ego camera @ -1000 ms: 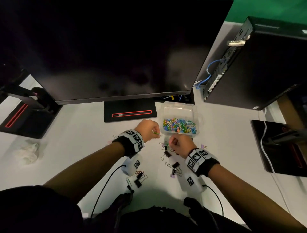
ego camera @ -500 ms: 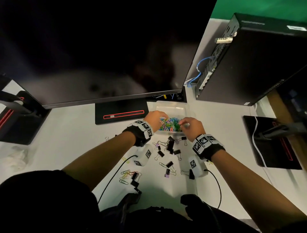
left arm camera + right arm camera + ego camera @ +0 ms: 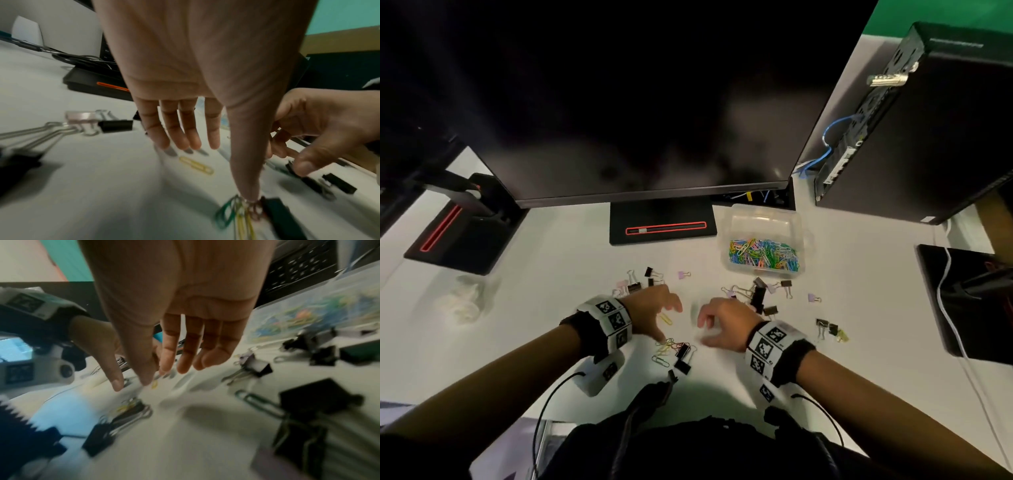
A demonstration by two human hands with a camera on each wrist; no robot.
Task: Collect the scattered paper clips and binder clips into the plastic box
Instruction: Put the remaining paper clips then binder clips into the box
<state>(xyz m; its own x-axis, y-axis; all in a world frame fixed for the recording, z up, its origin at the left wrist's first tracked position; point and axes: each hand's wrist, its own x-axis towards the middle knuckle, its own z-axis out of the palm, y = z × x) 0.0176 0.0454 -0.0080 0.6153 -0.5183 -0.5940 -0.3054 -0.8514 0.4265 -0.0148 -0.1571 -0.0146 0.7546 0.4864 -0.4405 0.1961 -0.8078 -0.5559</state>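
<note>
Looking down at a white desk [image 3: 544, 281], I face a large dark monitor [image 3: 640, 102] on a black stand [image 3: 661, 226]; a black computer tower [image 3: 928, 130] stands at the far right; beyond my hands, right of the stand, sits the clear plastic box [image 3: 762, 219], its lid off, with a heap of coloured paper clips [image 3: 763, 253] covering the near half of its floor; I see no binder clips in it. Both my hands hover low over the desk, near each other but apart, holding nothing; my left hand [image 3: 654, 315] has its fingers spread and pointing down, the thumb tip reaching a small tangle of green, yellow and red paper clips [image 3: 238, 211] beside a black binder clip [image 3: 683, 351]; my right hand [image 3: 726, 323] has relaxed, loosely bent fingers. Scattered binder clips, black [image 3: 758, 296] and lilac [image 3: 812, 297], lie between my hands and the box, with more to my left [image 3: 633, 286] and right [image 3: 832, 330]; a single yellow paper clip [image 3: 196, 165] lies under my left fingers [image 3: 191, 134].
</note>
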